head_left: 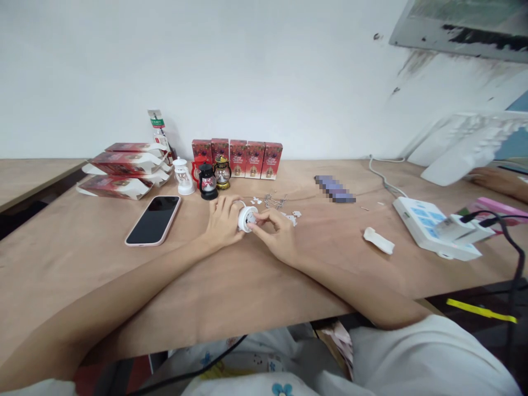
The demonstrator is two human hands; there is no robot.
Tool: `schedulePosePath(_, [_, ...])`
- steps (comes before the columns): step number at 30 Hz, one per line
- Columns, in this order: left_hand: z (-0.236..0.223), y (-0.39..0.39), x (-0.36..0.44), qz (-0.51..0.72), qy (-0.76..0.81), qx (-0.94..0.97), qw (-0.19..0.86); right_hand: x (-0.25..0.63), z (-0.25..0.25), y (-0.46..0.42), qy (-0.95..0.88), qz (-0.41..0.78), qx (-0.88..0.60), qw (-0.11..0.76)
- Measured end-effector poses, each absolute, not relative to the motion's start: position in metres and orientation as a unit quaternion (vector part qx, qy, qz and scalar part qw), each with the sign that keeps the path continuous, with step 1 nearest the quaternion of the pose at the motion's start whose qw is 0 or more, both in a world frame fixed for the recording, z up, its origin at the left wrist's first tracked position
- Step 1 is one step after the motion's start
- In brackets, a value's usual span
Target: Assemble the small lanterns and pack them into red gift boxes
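Note:
A small white lantern [246,219] lies on its side in my left hand [225,220], its round base turned toward me. My left fingers are wrapped round its body and hide most of it. With thumb and forefinger pinched, my right hand [275,234] touches the base; a small light piece seems to be at the fingertips, too small to name. Just beyond my hands lie several thin metal clips [275,201] and small white pieces [292,218]. Behind my left hand stand a white lantern [183,177], a black lantern [208,181], a gold-trimmed lantern [223,172] and a partly hidden red lantern [197,164].
Red boxes [238,159] stand in a row near the wall; open red boxes [124,165] are stacked at left. A phone [154,221] lies left, a blurred purple item [335,189] right. Farther right are a power strip [433,228], a white scrap [378,241] and another person's arm [501,181].

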State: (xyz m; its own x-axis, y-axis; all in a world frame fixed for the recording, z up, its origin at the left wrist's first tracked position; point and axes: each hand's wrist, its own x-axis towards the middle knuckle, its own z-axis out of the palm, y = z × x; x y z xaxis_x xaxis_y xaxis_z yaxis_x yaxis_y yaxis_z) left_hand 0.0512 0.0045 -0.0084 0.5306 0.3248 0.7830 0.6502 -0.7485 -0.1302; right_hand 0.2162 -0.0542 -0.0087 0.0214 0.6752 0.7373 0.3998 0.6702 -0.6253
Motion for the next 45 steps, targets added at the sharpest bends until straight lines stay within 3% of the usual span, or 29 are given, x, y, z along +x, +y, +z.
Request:
schedulePosePath(8, [-0.010, 0.005, 0.052, -0.358, -0.302, -0.850, 0.240, 0.212, -0.014, -0.050, -0.617, 0.253, -0.421, 0.615])
schedulePosePath(12, [-0.010, 0.005, 0.053, -0.368, -0.281, -0.850, 0.252, 0.210, -0.016, -0.050, -0.591, 0.265, -0.422, 0.635])
schedulePosePath(18, [-0.008, 0.003, 0.053, -0.411, -0.237, -0.839, 0.266, 0.221, -0.010, -0.055, -0.732, 0.042, -0.363, 0.574])
schedulePosePath(24, [-0.008, 0.005, 0.051, -0.408, -0.314, -0.839, 0.174, 0.223, -0.013, -0.053, -0.810, -0.194, -0.308, 0.460])
schedulePosePath(35, [-0.005, 0.005, 0.049, -0.420, -0.356, -0.828, 0.105, 0.223, -0.012, -0.054, -0.832, -0.177, -0.411, 0.328])
schedulePosePath(45, [-0.005, 0.005, 0.050, -0.436, -0.298, -0.840, 0.128, 0.227, -0.015, -0.042, -0.814, -0.186, -0.326, 0.443])
